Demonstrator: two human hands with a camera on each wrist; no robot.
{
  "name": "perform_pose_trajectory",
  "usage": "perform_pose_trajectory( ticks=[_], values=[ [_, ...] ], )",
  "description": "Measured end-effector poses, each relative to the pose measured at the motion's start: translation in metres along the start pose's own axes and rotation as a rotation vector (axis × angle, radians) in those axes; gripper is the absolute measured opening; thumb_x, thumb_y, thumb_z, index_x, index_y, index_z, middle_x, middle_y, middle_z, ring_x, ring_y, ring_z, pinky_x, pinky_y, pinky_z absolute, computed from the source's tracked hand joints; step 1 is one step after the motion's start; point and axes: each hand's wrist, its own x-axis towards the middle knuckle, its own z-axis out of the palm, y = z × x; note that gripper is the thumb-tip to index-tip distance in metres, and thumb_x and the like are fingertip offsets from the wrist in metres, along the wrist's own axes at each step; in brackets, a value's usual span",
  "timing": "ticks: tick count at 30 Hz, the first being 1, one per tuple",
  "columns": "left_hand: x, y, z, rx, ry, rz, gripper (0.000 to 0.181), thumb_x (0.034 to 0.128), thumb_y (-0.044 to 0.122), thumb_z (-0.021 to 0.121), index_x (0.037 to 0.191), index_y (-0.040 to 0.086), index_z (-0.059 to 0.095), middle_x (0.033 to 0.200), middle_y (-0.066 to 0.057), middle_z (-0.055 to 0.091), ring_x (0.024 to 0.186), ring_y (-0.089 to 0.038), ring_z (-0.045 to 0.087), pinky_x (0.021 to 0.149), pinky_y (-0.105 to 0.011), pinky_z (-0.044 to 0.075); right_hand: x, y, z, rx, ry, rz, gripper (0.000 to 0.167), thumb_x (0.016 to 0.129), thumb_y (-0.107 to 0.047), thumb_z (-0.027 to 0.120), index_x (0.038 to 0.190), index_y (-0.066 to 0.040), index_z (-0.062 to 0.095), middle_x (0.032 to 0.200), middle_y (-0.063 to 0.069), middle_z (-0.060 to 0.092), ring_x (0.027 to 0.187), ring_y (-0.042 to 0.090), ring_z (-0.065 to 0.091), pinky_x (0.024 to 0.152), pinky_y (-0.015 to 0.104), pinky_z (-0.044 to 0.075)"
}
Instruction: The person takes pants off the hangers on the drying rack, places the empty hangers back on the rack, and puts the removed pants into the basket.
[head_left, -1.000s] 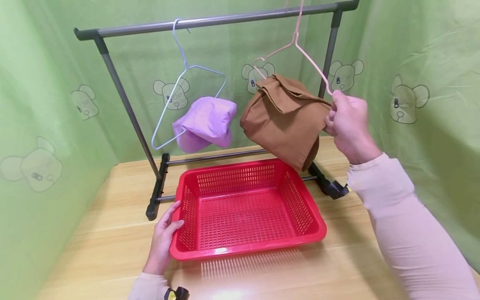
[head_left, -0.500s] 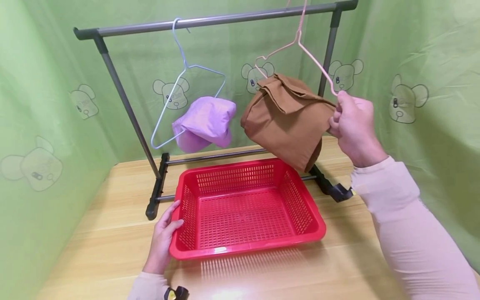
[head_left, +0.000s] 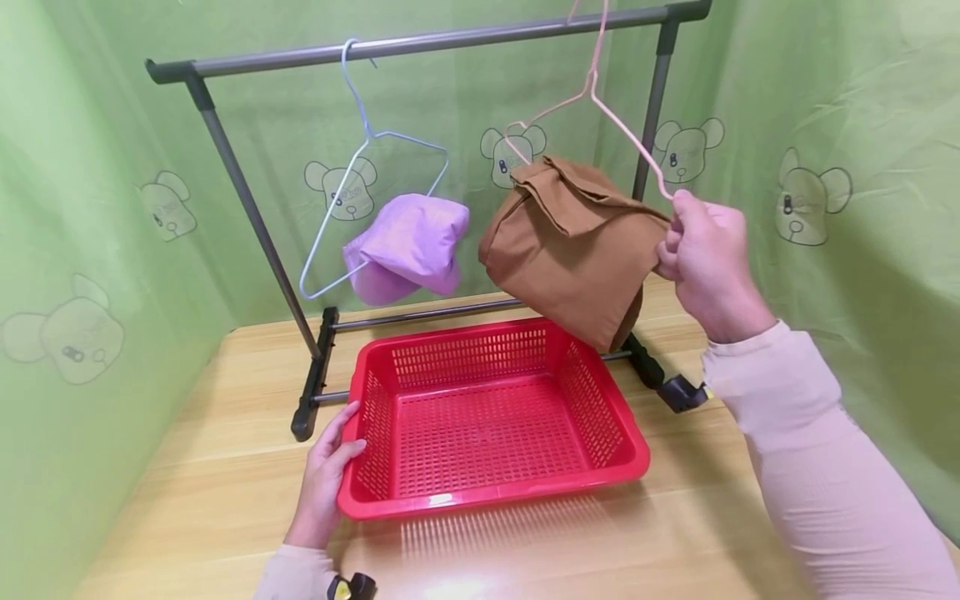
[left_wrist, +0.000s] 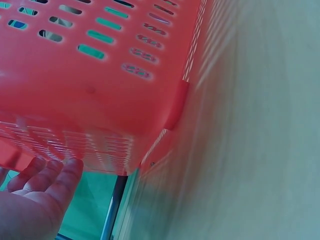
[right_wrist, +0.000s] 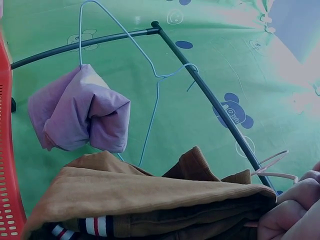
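Observation:
A folded brown garment (head_left: 577, 242) hangs over a pink wire hanger (head_left: 626, 125). My right hand (head_left: 708, 262) pinches the hanger's lower right corner together with the garment's edge. Striped tape (right_wrist: 97, 226) shows on the garment's underside in the right wrist view. My left hand (head_left: 326, 471) holds the left rim of a red plastic basket (head_left: 495, 500), thumb over the rim. Its other fingers touch the outer wall from below in the left wrist view. Folded purple cloth (head_left: 416, 242) lies over the lower bar of a blue hanger (head_left: 337, 200).
A grey metal clothes rack (head_left: 450, 40) stands on the wooden table (head_left: 202, 500) behind the basket. Both hangers are at its top bar, though the pink hook's top is cut off. One black rack foot (head_left: 303, 417) sits just left of the basket. Green curtains (head_left: 75, 208) surround the table.
My right hand has shifted slightly right and down, tugging the hanger corner and brown garment a little with it. The left hand, basket and purple cloth stay about where they were.

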Motion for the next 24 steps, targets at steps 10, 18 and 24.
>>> perform_pose_trajectory(
  ticks=[10,18,24],
  values=[
    [0.002,0.0,-0.001,0.017,0.006,-0.007,0.056,0.0969,-0.002,0.045,0.15,0.007,0.031,0.147,-0.016,0.036,0.115,-0.024,0.053,0.091,-0.036,0.051,-0.003,0.008,-0.004,0.001,-0.019,0.006,0.043,0.102,-0.021,0.049,0.062,-0.01,0.04,0.046,-0.002,0.031,0.044,0.014,0.016,0.046,0.028,0.009],
    [0.002,-0.001,-0.002,0.025,0.012,-0.01,0.056,0.0962,-0.002,0.046,0.15,0.007,0.033,0.145,-0.017,0.037,0.115,-0.026,0.053,0.091,-0.037,0.052,-0.008,0.01,-0.005,-0.002,-0.032,0.023,0.041,0.102,-0.023,0.05,0.064,-0.01,0.041,0.048,-0.003,0.033,0.042,0.011,0.021,0.046,0.028,0.01],
    [0.002,-0.001,-0.001,0.022,0.016,-0.014,0.057,0.0961,-0.002,0.046,0.15,0.007,0.032,0.147,-0.017,0.036,0.115,-0.024,0.053,0.091,-0.036,0.051,-0.011,0.011,-0.005,-0.002,-0.046,0.023,0.04,0.102,-0.022,0.049,0.064,-0.01,0.041,0.048,-0.003,0.033,0.043,0.013,0.018,0.047,0.028,0.009]
  ],
)
